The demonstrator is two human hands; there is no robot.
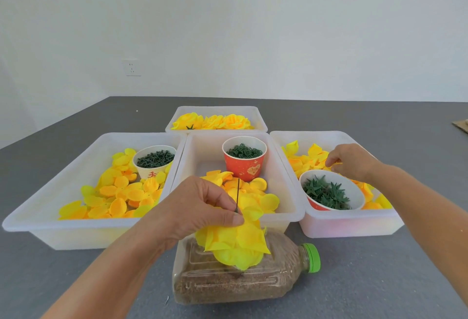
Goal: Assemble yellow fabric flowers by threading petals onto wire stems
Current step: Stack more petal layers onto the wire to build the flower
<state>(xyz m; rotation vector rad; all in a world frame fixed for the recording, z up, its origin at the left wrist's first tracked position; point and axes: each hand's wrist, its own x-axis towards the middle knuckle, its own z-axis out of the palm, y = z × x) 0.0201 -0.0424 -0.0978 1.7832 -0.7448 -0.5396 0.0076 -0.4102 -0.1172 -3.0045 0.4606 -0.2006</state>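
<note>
The left hand (202, 207) pinches a thin dark wire (237, 196), upright, with soft yellow petals (238, 245) hanging below over a grain-filled bottle (228, 278) lying on the grey counter (379, 280). At 2 o'clock the right hand (352, 159), fingers curled, picks at loose petals (310, 159) in the right bin (354, 222).

Red characters on two paper cups (245, 160) are too blurred to read

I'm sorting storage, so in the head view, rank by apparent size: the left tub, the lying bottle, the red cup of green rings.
1. Left tub, largest.
2. Bottle, though nearness to the camera inflates it.
3. Red cup, smallest.
</note>
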